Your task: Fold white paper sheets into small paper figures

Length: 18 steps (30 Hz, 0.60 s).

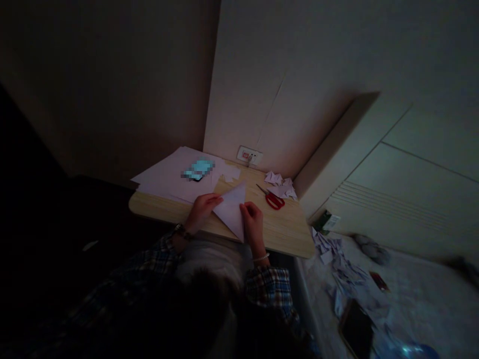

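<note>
A sheet of white paper folded into a triangle (231, 209) is held up over the front of the small wooden table (288, 234). My left hand (204, 207) pinches its left edge, thumb and fingers closed on it. On the opposite side, my right hand (252, 218) grips the right edge with bent fingers. Scissors with red handles (275, 201) lie to the right of the paper, blades pointing up and left. Beyond them sit several small folded paper pieces (282, 185). A stack of white sheets (164, 172) covers the table's left part.
A phone with a lit, blurred screen (198, 169) rests on the sheets. A wall socket (250, 155) is behind the table. On the bed (419, 284) at right lie more folded papers (329, 249), a dark tablet-like object (356, 326) and a small red item (379, 281).
</note>
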{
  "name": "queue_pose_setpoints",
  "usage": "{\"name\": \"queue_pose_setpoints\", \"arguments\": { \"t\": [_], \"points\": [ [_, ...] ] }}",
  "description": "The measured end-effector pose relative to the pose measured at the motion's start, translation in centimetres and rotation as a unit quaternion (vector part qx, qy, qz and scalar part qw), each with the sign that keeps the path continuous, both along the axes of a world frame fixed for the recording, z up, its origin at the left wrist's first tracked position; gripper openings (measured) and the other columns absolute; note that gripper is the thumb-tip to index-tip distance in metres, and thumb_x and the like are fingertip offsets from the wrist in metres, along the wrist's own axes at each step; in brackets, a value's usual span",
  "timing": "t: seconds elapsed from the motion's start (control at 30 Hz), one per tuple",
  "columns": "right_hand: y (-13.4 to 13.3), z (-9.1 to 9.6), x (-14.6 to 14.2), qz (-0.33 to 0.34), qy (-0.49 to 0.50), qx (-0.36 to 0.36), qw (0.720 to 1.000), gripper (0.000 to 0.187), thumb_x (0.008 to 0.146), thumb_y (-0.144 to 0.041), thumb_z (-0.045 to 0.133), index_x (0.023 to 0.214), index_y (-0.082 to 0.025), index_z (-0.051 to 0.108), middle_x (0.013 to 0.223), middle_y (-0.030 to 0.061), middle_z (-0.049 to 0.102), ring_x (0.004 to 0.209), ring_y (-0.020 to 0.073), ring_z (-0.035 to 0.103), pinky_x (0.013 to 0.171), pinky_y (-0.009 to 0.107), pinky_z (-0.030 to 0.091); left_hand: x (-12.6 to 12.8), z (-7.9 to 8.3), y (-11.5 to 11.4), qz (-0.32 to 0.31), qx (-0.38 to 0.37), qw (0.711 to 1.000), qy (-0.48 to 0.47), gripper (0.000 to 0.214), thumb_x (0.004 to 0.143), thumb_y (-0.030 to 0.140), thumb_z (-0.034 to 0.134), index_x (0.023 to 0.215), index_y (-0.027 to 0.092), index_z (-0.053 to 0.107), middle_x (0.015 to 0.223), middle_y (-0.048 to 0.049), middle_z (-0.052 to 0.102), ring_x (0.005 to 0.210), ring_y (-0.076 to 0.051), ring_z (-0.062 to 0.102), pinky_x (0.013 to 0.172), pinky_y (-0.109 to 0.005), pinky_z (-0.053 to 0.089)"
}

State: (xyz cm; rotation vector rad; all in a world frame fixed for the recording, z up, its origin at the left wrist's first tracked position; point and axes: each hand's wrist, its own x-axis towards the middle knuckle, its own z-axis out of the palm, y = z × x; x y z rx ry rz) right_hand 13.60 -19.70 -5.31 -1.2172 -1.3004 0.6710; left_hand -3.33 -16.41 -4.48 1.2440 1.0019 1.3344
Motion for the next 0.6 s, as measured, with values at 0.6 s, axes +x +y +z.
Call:
{"name": "queue_pose_setpoints", "arguments": {
  "t": [0.6],
  "points": [
    [0.07,0.04,-0.29,0.056,-0.054,-0.024,0.997,0.029,0.077,-0.046,0.061,0.063,-0.020,0.058,0.059,-0.0029,0.052,0.060,0.0139,0.043,0.057,0.027,0.033,-0.40,-0.31,0.56,-0.094,-0.051,0.994,0.019,0.045,0.053,0.052,0.084,0.076,0.016,0.071,0.068,-0.0017,0.071,0.062,-0.020,0.063,0.056,-0.028,0.045]
  ]
}}
